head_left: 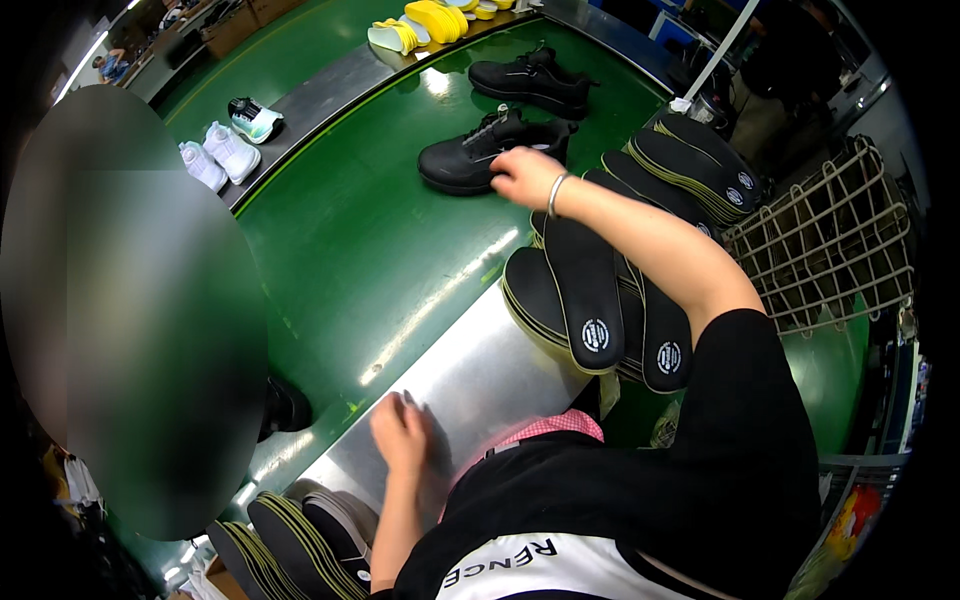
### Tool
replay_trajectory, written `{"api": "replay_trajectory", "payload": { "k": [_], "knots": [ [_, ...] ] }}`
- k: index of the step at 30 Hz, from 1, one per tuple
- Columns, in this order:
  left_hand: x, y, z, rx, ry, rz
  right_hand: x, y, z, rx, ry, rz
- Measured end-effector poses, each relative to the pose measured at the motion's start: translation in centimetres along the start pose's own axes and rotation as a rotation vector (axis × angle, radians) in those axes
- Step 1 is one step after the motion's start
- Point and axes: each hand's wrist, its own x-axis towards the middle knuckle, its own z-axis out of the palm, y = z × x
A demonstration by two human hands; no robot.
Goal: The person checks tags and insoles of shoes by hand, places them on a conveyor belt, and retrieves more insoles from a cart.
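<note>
My right hand (527,180) reaches across to the nearer black shoe (465,158), fingers curled against its near side around the heel half. Part of that shoe is hidden behind the hand. A second black shoe (530,80) sits just beyond it, both on the green belt (340,260). Lower down, my left hand (400,432) is over the bare metal ledge (480,370), its fingers curled in; whatever may be inside them is hidden. Under my right forearm lie stacks of black insoles (580,290) with yellowish edges.
More insoles (290,540) stand by my left forearm. White sneakers (225,155) and yellow insoles (435,20) line the far metal rail (310,100). To the right hangs a wire basket (830,240). A large blurred patch covers the left side.
</note>
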Motion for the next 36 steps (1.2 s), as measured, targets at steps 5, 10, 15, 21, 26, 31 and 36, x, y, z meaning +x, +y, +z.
{"api": "replay_trajectory", "payload": {
  "k": [5,10,15,21,26,31,36],
  "knots": [
    [-2.2,-0.5,2.5,0.247,0.023,0.324,1.9,8.3,1.5,-0.388,0.076,0.403],
    [-1.9,-0.4,2.6,0.242,0.022,0.297,1.6,11.8,3.2,-0.538,-0.206,0.479],
    [-1.8,-0.3,2.6,0.257,0.032,0.286,4.0,10.6,2.8,-0.623,-0.256,0.388],
    [-2.1,-0.5,2.8,0.242,0.062,0.315,4.2,4.2,-0.8,-0.495,-0.242,0.124],
    [-1.6,-0.5,2.7,0.096,0.147,0.259,2.1,-7.6,-2.6,-0.451,-0.269,-0.230],
    [0.6,6.6,-2.7,-0.419,0.363,0.236,-7.6,-16.0,-0.5,-0.297,-0.387,-0.442],
    [-0.6,7.8,-2.3,-0.048,0.159,0.416,-17.8,-18.8,3.3,-0.202,-0.462,-0.532]
  ]
}}
